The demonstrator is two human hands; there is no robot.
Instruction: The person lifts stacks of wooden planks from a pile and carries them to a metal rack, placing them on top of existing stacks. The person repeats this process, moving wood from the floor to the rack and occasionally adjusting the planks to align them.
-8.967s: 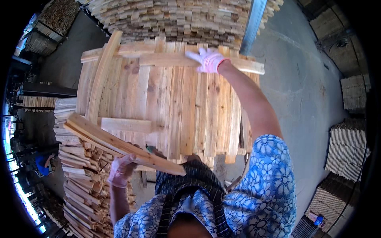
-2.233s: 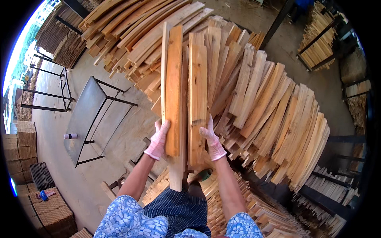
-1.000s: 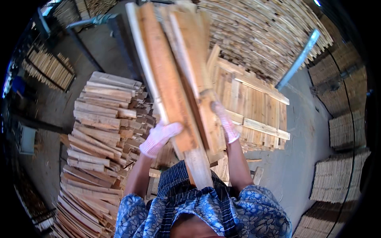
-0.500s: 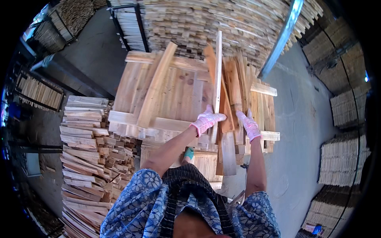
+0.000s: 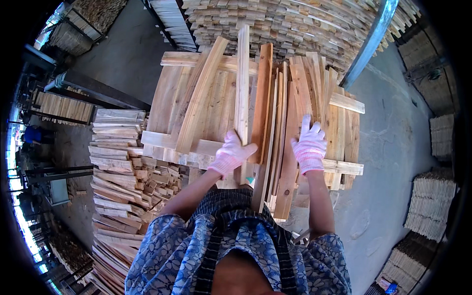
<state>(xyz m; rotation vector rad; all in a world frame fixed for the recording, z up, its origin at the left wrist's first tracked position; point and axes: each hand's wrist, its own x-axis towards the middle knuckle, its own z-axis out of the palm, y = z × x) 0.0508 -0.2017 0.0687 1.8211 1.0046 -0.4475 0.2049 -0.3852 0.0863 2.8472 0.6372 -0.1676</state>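
Note:
My left hand (image 5: 230, 154), in a pink and white glove, is closed around a pale narrow wooden board (image 5: 242, 83) held lengthwise. The thumb reaches right, to the lower end of a reddish-brown board (image 5: 262, 98). My right hand (image 5: 309, 146), gloved likewise, lies with its fingers apart and pointing away from me, at the right side of several loose boards. A wide brown board (image 5: 289, 167) and thin boards on edge (image 5: 276, 128) lie between the hands. Beyond the right fingers more boards (image 5: 314, 83) fan out. All rest on a stack of planks with crosswise slats (image 5: 344, 167).
Two long boards (image 5: 202, 93) lie slanted on the left of the stack. A tall pile of short wood pieces (image 5: 118, 162) stands to the left. A wall of stacked lumber (image 5: 275, 29) and a blue-grey metal post (image 5: 371, 42) rise at the back. Bundled wood (image 5: 432, 196) stands far right.
The left hand and its pale board have moved left, away from the other boards. The right hand's fingers have spread. The loose boards between the hands now lie more side by side.

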